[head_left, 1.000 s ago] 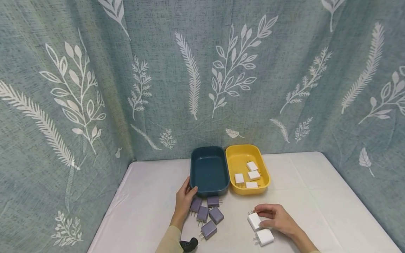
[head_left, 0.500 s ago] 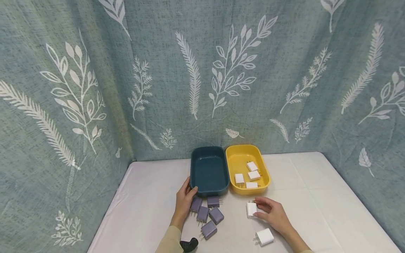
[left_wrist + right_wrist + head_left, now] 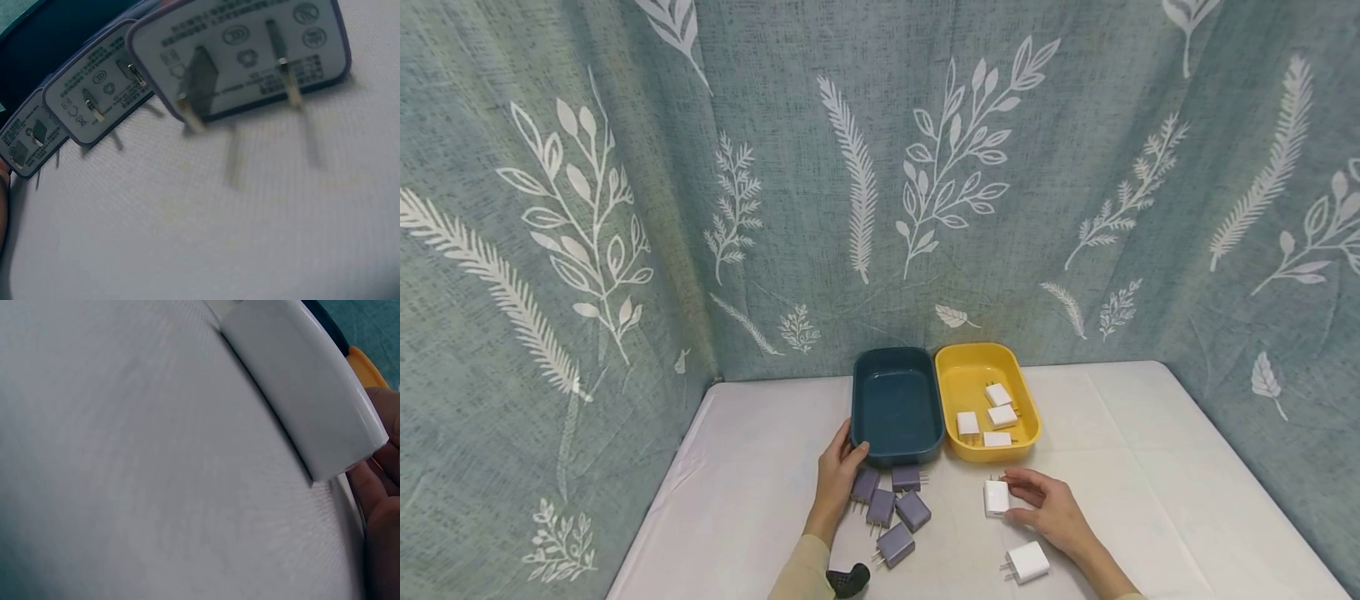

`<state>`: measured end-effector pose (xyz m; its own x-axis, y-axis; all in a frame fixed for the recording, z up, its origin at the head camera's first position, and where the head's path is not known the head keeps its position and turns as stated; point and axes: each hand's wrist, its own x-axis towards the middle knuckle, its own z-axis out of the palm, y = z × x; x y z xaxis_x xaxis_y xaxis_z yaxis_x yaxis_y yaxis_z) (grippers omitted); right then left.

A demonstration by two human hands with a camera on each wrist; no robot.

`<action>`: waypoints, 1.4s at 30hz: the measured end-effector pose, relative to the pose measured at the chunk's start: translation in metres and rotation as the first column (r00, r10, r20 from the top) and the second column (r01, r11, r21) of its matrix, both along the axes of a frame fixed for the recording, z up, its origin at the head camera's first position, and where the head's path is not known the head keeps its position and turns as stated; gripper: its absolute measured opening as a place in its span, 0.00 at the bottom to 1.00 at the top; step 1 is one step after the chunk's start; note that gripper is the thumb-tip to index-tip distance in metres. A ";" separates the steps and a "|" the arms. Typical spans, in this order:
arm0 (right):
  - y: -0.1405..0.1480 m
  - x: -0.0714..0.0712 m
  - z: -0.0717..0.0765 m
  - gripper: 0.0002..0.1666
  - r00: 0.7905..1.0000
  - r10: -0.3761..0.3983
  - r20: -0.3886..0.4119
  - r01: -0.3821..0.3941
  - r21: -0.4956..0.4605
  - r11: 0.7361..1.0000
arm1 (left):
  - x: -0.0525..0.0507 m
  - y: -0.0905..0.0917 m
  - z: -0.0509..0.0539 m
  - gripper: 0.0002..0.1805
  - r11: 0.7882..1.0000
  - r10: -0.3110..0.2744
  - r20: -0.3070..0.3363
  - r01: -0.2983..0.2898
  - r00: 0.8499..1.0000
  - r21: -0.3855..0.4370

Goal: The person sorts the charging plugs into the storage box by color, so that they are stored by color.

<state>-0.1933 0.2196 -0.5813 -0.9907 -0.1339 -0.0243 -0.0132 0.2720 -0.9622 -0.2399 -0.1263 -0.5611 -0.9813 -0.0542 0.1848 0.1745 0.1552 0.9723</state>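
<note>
My left hand (image 3: 835,479) holds the near left corner of a dark blue tray (image 3: 898,458), thumb at the front and fingers along the side. Several purple plug chargers (image 3: 896,546) lie just in front of that tray; the left wrist view shows prongs on the nearest purple charger (image 3: 250,59). Beside a white charger (image 3: 997,498) on the table is my right hand (image 3: 1051,507), its thumb and fingers loosely bent at the charger's right side, the thumb drawn off its face. Another white charger (image 3: 1028,562) lies nearer, large in the right wrist view.
A yellow tray (image 3: 1030,429) stands against the blue one's right side, with several white chargers inside. White cloth covers the table (image 3: 1150,467). A leaf-patterned curtain (image 3: 880,208) closes the back and sides. Something black (image 3: 848,581) sits by the left sleeve.
My right hand has slid one white charger forward, away from the other, and its thumb has since eased off it. The left hand stays at the blue tray.
</note>
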 end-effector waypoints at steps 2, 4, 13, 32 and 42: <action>0.000 0.000 0.000 0.39 1.000 -0.008 -0.004 0.008 -0.003 1.000 | -0.004 0.000 -0.009 0.32 1.000 0.011 -0.005 -0.011 1.000 0.002; -0.001 0.000 -0.001 0.38 1.000 -0.022 -0.003 0.022 -0.007 1.000 | -0.007 0.000 -0.016 0.32 1.000 0.026 -0.001 -0.026 1.000 0.003; -0.002 0.000 0.002 0.36 0.995 -0.090 0.035 0.092 -0.052 0.994 | -0.009 0.001 -0.020 0.33 0.999 0.033 -0.002 -0.033 0.999 0.000; -0.002 -0.005 0.020 0.35 0.999 -0.032 0.007 0.033 -0.103 0.994 | -0.006 0.002 -0.016 0.34 1.000 0.027 0.003 -0.027 1.000 0.008; -0.004 -0.010 0.030 0.34 1.000 -0.006 0.001 0.007 -0.106 0.994 | -0.009 0.001 -0.020 0.34 0.999 0.037 0.009 -0.037 0.999 0.001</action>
